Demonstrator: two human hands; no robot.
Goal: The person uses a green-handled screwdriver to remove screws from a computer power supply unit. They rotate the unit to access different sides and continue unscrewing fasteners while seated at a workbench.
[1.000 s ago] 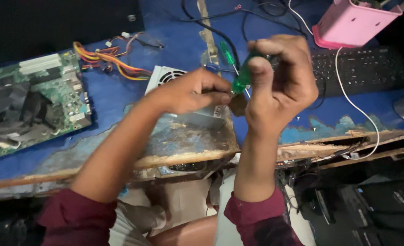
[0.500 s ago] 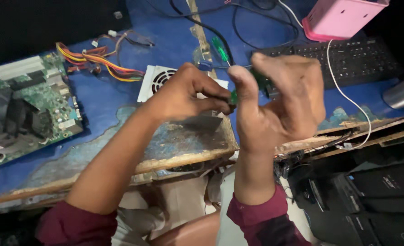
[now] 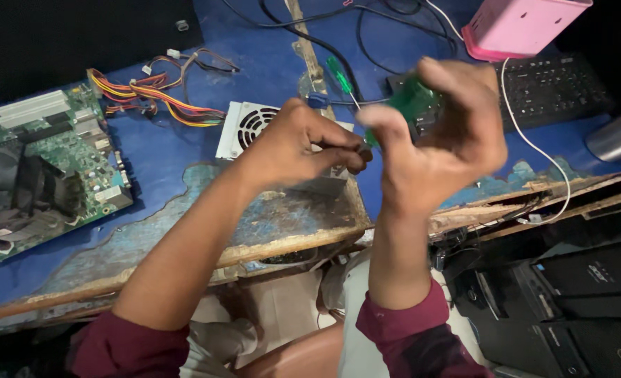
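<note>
Pinched between thumb and fingers, the right hand [image 3: 440, 143] has a closed grip on a small green circuit board [image 3: 412, 100] above the blue worktop [image 3: 177, 157]; the left hand [image 3: 300, 143] nips something tiny at its lower edge. Such a board looks light, stiff and fragile, best held by its edges.

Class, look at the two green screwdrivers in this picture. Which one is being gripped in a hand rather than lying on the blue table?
The one in the right hand: its green screwdriver is held up, fingers around the handle. The other screwdriver lies untouched on the table.
</note>
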